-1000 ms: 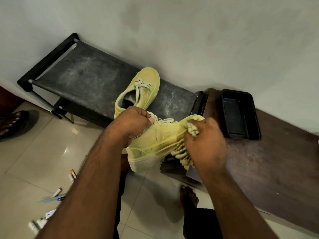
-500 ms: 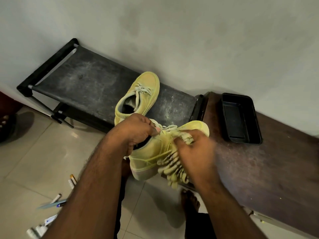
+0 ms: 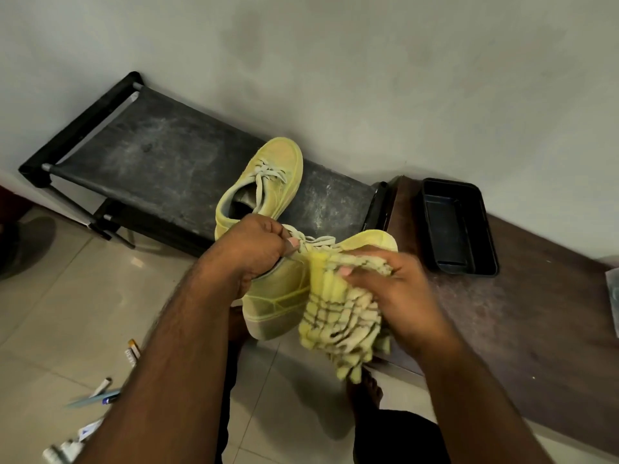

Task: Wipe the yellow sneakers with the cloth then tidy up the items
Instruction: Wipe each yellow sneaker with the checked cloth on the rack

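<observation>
Gripping one yellow sneaker point(image 3: 284, 296) by its collar with our left hand point(image 3: 249, 249), we press the cloth point(image 3: 338, 316), bunched in our right hand point(image 3: 398, 296), against its side. The second sneaker point(image 3: 264, 182) rests on the black rack point(image 3: 160, 162).

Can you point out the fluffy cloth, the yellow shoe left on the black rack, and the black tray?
Fluffy yellow noodle cloth point(image 3: 338, 316): head view, its hanging middle.
Yellow lace-up sneaker on the rack point(image 3: 281, 162): head view, toe cap.
Black rectangular plastic tray point(image 3: 482, 222): head view, right wall.
</observation>
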Tool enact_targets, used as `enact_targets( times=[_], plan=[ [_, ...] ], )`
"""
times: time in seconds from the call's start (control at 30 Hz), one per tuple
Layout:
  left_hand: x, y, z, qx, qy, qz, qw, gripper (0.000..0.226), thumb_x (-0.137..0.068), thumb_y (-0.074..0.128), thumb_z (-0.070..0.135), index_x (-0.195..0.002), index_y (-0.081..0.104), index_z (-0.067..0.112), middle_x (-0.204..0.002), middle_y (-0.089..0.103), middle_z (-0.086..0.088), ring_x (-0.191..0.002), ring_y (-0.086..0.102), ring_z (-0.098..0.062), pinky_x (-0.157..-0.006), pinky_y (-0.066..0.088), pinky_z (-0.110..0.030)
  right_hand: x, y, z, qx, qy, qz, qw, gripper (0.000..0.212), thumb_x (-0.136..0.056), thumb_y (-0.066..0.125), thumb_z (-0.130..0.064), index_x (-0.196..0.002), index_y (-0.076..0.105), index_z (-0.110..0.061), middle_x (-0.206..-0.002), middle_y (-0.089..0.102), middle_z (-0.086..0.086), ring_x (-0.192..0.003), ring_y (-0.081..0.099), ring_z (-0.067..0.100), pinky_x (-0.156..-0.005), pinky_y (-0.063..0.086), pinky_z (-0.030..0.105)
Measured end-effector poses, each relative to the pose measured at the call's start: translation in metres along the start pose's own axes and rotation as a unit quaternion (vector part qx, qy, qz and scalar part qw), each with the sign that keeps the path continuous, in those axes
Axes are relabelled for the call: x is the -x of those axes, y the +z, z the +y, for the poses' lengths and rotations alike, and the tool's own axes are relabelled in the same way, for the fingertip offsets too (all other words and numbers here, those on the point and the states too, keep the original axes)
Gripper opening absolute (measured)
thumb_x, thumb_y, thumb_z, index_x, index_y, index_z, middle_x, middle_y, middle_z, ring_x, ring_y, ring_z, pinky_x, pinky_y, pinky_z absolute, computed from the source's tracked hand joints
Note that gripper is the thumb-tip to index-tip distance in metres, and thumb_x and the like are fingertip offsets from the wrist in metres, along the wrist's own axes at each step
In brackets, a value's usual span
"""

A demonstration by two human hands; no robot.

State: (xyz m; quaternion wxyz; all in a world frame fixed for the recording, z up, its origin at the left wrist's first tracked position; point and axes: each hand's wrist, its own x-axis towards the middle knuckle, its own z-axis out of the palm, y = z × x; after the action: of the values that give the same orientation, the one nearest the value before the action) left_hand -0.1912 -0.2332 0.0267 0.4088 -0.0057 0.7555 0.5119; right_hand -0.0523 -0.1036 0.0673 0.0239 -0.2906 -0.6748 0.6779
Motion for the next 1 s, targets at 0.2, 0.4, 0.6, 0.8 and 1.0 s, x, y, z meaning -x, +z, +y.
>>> enact_targets(
  times=[0.2,0.4,0.6,0.8,1.0],
  plan=[
    [-0.003,-0.002,0.001,-0.008,0.005,0.028,1.000,0.014,-0.089,0.066,0.011,-0.077,0.071,0.005,-0.070,0.064,-0.004,-0.072,0.056,-0.019,-0.085,0.050,-0.036,-0.004,-0.049,-0.005,-0.096,-0.100,0.228,0.964,0.019,-0.082,0.065,-0.004,-0.092,0.071,-0.018,-0.082,0.074,0.002,-0.080,0.071,0.018,-0.064,0.056,0.028],
    [-0.004,-0.003,0.001,-0.014,-0.011,0.050,0.999,0.010,-0.090,0.066,0.014,-0.085,0.070,0.007,-0.090,0.067,-0.009,-0.092,0.059,-0.024,-0.096,0.048,-0.041,-0.018,-0.039,0.011,0.228,-0.297,0.288,0.882,0.021,-0.086,0.069,-0.020,-0.107,0.070,-0.018,-0.101,0.068,-0.003,-0.093,0.066,0.018,-0.081,0.054,0.038],
    [-0.004,-0.004,0.002,-0.016,-0.021,0.068,0.997,0.007,-0.091,0.065,0.017,-0.092,0.069,0.012,-0.099,0.067,-0.008,-0.097,0.058,-0.022,-0.090,0.044,-0.033,-0.015,-0.046,0.004,0.400,-0.402,0.277,0.776,0.034,-0.079,0.066,0.003,-0.110,0.068,-0.008,-0.108,0.066,0.003,-0.098,0.059,0.029,-0.088,0.039,0.033],
    [-0.005,-0.002,0.002,-0.011,-0.018,0.086,0.996,0.011,-0.093,0.062,0.018,-0.097,0.069,0.011,-0.107,0.066,-0.008,-0.102,0.057,-0.024,-0.093,0.044,-0.034,-0.022,-0.018,0.028,0.500,-0.260,0.023,0.826,0.064,-0.074,0.069,-0.007,-0.131,0.053,-0.032,-0.147,0.041,-0.004,-0.140,0.026,0.016,-0.110,0.021,0.047],
    [-0.008,0.000,-0.001,-0.006,-0.014,0.093,0.996,0.022,-0.094,0.060,0.021,-0.111,0.068,0.010,-0.119,0.065,-0.007,-0.113,0.057,-0.025,-0.105,0.043,-0.043,-0.036,-0.027,0.048,0.525,-0.094,0.056,0.844,0.094,-0.084,0.063,-0.013,-0.147,0.001,-0.046,-0.158,-0.008,-0.015,-0.146,-0.009,0.017,-0.115,0.014,0.054]
  ],
)
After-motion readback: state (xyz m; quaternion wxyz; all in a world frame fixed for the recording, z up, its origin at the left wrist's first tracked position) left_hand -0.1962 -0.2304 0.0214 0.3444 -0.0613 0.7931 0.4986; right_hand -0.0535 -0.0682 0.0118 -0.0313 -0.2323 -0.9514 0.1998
